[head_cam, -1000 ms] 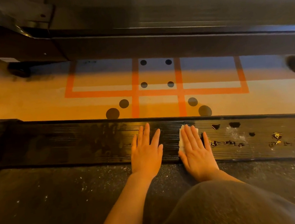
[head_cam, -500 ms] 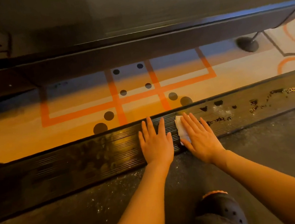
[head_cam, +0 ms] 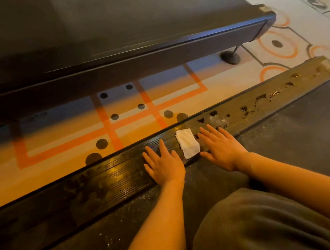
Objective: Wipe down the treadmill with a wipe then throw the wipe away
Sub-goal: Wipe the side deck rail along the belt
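A folded white wipe (head_cam: 187, 143) lies flat and uncovered on the treadmill's black ribbed side rail (head_cam: 96, 183). My left hand (head_cam: 163, 163) rests flat on the rail just left of the wipe, fingers straight. Flat on the rail just right of the wipe lies my right hand (head_cam: 221, 147), fingers spread, its thumb side next to the wipe's edge. Neither hand holds the wipe. The dark treadmill belt (head_cam: 309, 130) with white specks stretches below the rail. Worn, chipped patches (head_cam: 262, 98) mark the rail to the right.
A second treadmill (head_cam: 104, 31) stands parallel across a strip of patterned floor (head_cam: 60, 139) with orange lines and black dots. Its round foot (head_cam: 229, 56) sits at the right end. My knee in dark fabric (head_cam: 258, 224) fills the lower right.
My right hand, which was pressing on the wipe, has slid off to the right, leaving the wipe bare on the rail. The camera has swung toward the rail's right end.
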{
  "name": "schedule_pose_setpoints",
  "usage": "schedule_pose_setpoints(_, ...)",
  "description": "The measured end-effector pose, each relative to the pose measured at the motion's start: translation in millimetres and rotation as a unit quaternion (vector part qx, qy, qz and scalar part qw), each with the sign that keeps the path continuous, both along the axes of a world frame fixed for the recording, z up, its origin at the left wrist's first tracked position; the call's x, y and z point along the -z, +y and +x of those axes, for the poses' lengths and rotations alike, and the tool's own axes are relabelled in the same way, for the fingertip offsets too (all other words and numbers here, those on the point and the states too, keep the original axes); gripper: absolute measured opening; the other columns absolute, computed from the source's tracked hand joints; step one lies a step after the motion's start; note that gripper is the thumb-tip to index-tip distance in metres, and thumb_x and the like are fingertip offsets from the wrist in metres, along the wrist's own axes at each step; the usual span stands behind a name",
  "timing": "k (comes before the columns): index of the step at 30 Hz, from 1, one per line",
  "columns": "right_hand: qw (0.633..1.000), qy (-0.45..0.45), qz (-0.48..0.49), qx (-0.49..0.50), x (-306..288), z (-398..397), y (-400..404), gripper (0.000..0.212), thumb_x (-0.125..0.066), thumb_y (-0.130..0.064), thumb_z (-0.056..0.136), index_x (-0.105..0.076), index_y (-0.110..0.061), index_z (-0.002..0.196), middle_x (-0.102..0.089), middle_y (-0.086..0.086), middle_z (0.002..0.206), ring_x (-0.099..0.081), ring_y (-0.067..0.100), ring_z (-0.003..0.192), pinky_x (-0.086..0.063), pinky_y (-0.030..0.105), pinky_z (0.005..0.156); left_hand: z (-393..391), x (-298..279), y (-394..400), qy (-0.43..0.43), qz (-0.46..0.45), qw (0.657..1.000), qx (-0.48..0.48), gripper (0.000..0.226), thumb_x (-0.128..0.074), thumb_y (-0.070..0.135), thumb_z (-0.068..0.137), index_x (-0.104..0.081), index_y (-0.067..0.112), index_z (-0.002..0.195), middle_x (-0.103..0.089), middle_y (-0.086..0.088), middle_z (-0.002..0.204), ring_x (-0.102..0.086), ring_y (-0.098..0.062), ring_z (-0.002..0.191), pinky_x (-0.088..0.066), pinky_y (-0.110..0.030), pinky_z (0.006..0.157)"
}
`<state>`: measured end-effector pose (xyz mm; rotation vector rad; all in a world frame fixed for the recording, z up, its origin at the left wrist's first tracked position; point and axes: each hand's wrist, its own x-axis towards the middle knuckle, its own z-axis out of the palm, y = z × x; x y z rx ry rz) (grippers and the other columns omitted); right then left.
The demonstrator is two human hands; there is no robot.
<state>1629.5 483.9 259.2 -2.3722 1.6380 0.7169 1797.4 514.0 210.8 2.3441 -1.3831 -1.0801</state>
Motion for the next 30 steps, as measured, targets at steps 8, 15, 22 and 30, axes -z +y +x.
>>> schedule_pose_setpoints(8, 0.997, -0.079, -0.001, -0.013, 30, -22, -17, 0.065, -0.029, -0.050, 0.105, -0.009, -0.020, 0.159, -0.001, 0.000, 0.167, 0.008, 0.018, 0.152, -0.001, 0.042, 0.125, -22, 16, -22, -0.057, -0.068, 0.995, 0.051, 0.056, -0.036, 0.039, 0.106, -0.014, 0.033, 0.158, 0.007, -0.008, 0.166, 0.012, -0.027, 0.152, 0.004, -0.046, 0.122)
schedule_pose_setpoints(15, 0.965, -0.174, -0.002, -0.195, 82, -26, -43, 0.067, -0.012, -0.053, 0.096, -0.004, -0.020, 0.153, 0.001, 0.001, 0.160, 0.002, 0.021, 0.150, 0.003, 0.044, 0.120, -32, 62, -19, -0.211, -0.110, 0.966, 0.104, 0.054, -0.047, 0.042, 0.100, -0.038, 0.027, 0.151, -0.022, -0.010, 0.163, -0.017, -0.029, 0.151, -0.015, -0.047, 0.120)
schedule_pose_setpoints(22, 0.930, -0.214, -0.068, -0.290, 105, -53, -70, 0.060, -0.031, -0.047, 0.098, -0.047, -0.014, 0.146, -0.044, 0.007, 0.152, -0.041, 0.025, 0.140, -0.017, 0.043, 0.117, -36, 64, -20, -0.280, -0.098, 0.949, 0.104, 0.053, -0.025, 0.043, 0.101, -0.050, 0.024, 0.144, -0.038, -0.011, 0.156, -0.033, -0.029, 0.145, -0.030, -0.049, 0.114)
schedule_pose_setpoints(30, 0.901, -0.242, -0.054, -0.355, 108, -71, -94, 0.063, -0.033, -0.049, 0.097, -0.047, -0.011, 0.146, -0.044, 0.009, 0.152, -0.038, 0.024, 0.141, -0.012, 0.044, 0.118, -45, 50, -13, -0.302, -0.024, 0.952, 0.046, 0.052, -0.032, 0.040, 0.100, -0.043, 0.025, 0.149, -0.033, -0.011, 0.158, -0.029, -0.029, 0.147, -0.023, -0.046, 0.115)
